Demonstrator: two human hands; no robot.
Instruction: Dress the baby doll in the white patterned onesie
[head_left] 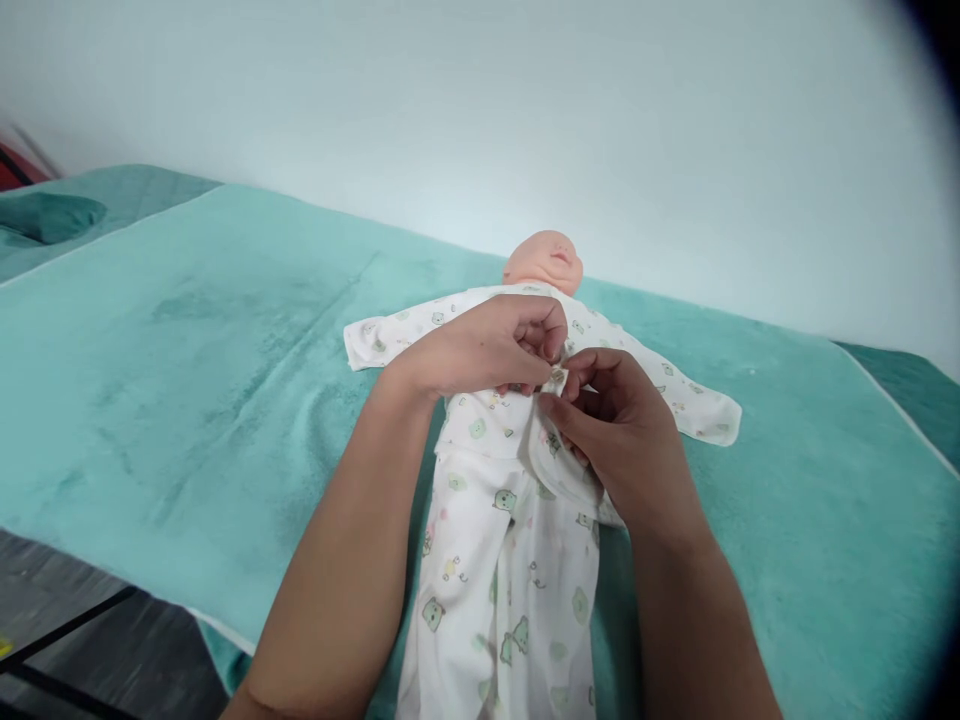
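A baby doll [546,258] lies on its back, dressed in a white long-sleeved top [480,425] and white trousers [517,600] with green animal prints. Over its chest, my left hand [502,345] pinches the front edge of the top. Close beside it, my right hand [619,420] grips the same edge from the other side, thumb and fingers together. Between them a small piece of the cloth edge stands up. Whether it carries a snap or a button is too small to tell. The top's lower front flap hangs folded below my right hand.
A turquoise plush blanket [210,400] covers the table under the doll, with a darker green cloth [49,217] at the far left. Behind the table rises a pale wall [450,120]. Grey floor [45,590] and a black metal bar [67,635] show at the lower left.
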